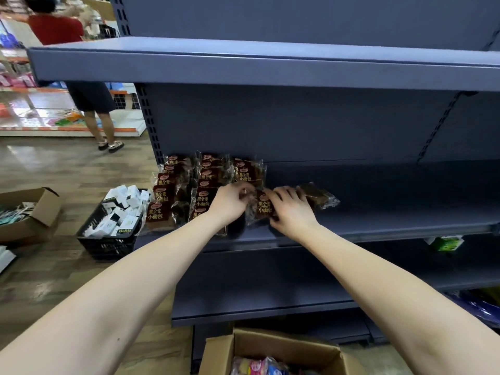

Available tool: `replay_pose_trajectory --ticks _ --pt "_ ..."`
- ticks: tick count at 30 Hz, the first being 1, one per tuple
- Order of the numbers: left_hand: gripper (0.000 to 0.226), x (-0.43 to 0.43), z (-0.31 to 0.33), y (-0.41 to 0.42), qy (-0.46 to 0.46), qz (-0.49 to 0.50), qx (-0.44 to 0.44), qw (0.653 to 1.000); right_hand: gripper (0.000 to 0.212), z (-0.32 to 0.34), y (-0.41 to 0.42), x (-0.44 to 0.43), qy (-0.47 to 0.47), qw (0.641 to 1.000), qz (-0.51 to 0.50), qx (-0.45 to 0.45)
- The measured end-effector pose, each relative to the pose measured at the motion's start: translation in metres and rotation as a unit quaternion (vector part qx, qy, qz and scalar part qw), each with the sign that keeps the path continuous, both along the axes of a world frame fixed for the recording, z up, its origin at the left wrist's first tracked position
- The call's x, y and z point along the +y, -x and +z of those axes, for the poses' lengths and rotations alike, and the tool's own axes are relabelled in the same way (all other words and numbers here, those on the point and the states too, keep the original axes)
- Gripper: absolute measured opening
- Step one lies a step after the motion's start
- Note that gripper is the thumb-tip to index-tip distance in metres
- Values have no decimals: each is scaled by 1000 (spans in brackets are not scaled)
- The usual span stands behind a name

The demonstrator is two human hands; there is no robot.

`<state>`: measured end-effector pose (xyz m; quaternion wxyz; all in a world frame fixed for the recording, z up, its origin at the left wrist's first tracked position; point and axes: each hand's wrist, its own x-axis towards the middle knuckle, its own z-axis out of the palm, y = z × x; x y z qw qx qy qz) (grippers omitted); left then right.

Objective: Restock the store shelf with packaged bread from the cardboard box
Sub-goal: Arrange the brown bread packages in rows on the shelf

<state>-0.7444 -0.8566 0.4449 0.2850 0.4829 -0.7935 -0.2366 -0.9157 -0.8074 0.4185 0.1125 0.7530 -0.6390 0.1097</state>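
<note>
We pinch one brown bread packet [262,205] between left hand [232,201] and right hand [290,205], squaring it beside the filled rows [186,185] so labels face forward on the shelf [392,212].

Matt metal shelf [378,220] — glossy plastic bread packets [159,209] — brown cardboard box [270,345].

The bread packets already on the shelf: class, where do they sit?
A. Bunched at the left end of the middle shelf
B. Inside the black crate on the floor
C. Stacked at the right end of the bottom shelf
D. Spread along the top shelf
A: the brown bread packets lie in rows at the left end of the middle shelf, where the left hand and right hand hold one more packet.
</note>
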Motion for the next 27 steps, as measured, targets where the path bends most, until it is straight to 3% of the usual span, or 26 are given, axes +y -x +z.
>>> replay_pose_trajectory --ticks 3,7,12,16,27 --pt "35 -3 -3 -9 71 32 -30 996 71 1 -9 -12 -32 999 -13 16" --pt "48 -11 -9 -27 108 58 -158 980 70 -5 -17 -31 -71 997 -38 -15" --pt "59 -26 -27 -49 57 68 -242 966 77 -10 -31 -54 -89 993 -56 -57" --pt "65 -30 -37 -53 13 70 -247 966 80 -10 -41 -70 -115 990 -60 -58" --pt "65 -34 -40 -51 5 81 -235 969 79 -13 -42 -81 -186 981 -48 -30"
